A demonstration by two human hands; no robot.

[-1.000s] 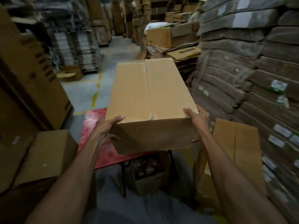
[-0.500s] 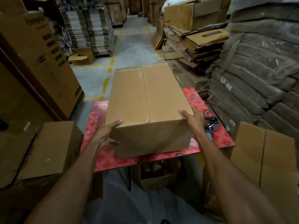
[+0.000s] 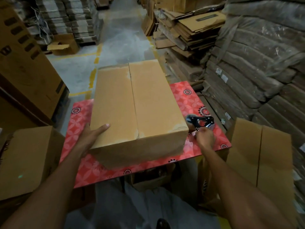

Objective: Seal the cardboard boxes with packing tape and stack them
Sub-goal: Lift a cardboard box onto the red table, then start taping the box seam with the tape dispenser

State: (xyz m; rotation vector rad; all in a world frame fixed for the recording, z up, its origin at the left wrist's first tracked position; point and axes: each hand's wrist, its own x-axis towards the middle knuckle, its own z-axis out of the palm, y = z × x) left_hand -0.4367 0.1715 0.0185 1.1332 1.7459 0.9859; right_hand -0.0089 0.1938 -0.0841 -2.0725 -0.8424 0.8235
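Head view, close, looking forward-down over red table [image 3: 189,100].

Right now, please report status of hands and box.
Left hand flat on box. Right hand at tape dispenser. Seam untaped. Nothing blocking.

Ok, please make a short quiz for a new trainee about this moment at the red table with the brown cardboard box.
1. True or false: the brown cardboard box on the red patterned table already has tape over its centre seam.
2. What does the right hand touch? A) the box flap B) the black and metal tape dispenser C) the floor
3. Where does the left hand rest?

Key
1. False: the seam looks bare, no tape is visible.
2. B: the fingers are at the dispenser, beside the box on the table.
3. On the near left corner of the box, palm against its side, fingers over the top.
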